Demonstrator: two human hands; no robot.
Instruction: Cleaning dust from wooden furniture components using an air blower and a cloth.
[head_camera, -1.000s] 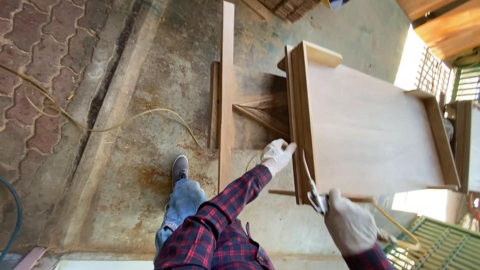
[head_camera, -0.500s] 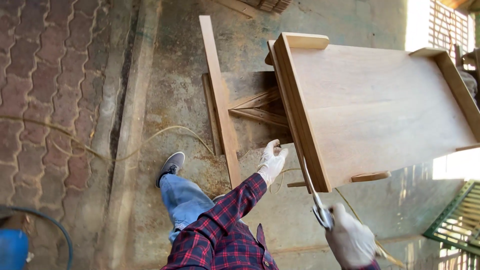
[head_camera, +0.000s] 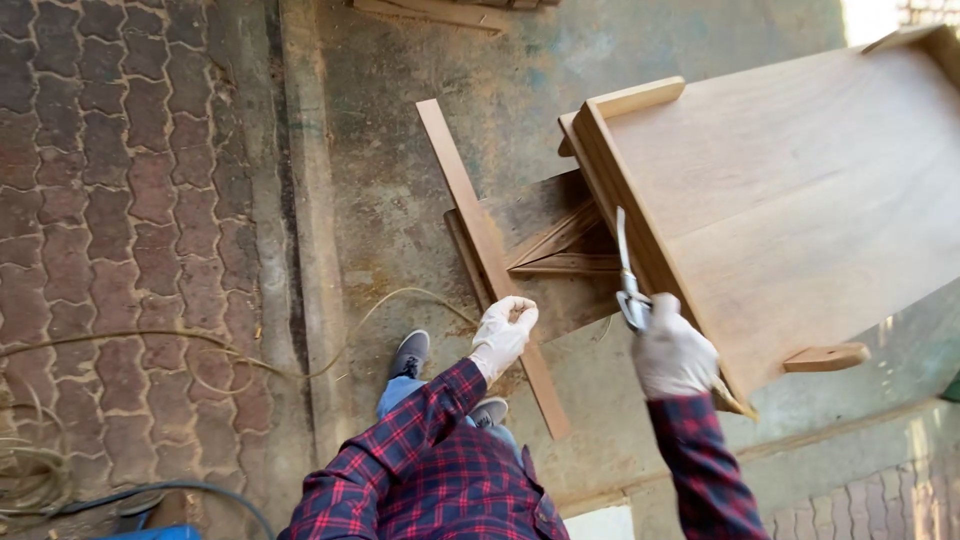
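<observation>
My right hand (head_camera: 672, 352), in a white glove, grips a thin metal tool (head_camera: 626, 270) whose long tip lies along the side edge of a large wooden cabinet (head_camera: 790, 200). The cabinet is tipped on its side on the concrete floor. My left hand (head_camera: 503, 333), also gloved, hangs loosely closed with nothing visible in it, just above a long wooden plank (head_camera: 480, 250) lying on the floor. Both sleeves are red and dark plaid.
Wooden offcuts (head_camera: 560, 245) lie under the cabinet's left edge. A yellowish cord (head_camera: 400, 300) snakes across the concrete onto the brick paving (head_camera: 130, 200) at left. A raised curb (head_camera: 305, 230) separates paving and concrete. My grey shoes (head_camera: 410, 352) stand by the plank.
The view has swung, so the cabinet sits further right and higher. My right hand has raised the tool along the cabinet's edge. My left hand has come off the cabinet and dropped toward the plank.
</observation>
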